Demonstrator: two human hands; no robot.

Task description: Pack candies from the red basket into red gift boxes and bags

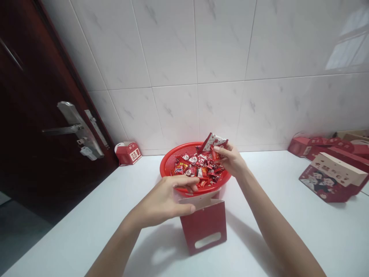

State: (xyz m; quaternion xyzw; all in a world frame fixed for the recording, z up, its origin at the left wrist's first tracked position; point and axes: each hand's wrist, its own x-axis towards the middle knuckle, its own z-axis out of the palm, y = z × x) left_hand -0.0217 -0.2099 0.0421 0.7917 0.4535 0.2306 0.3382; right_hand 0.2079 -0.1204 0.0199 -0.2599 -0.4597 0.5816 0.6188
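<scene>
A red paper gift box (204, 225) stands upright in front of me, its top open and a white oval cutout low on its near face. My left hand (164, 200) is at its upper left edge, thumb over the near face and fingers stretched toward the basket rim, thumb and fingers apart. Behind the box is a red plastic basket (166, 163) filled with wrapped candies (191, 169). Over the basket's right side, my right hand (232, 159) pinches a red-and-white packet (215, 142) and a small red wrapped candy (215, 154).
A small red box (128, 153) sits at the left against the tiled wall. To the right stand a red box with printed cartoon figures (331, 179) and more red boxes (301, 146) behind. A dark door with a metal handle (62, 130) borders the white table (95, 227).
</scene>
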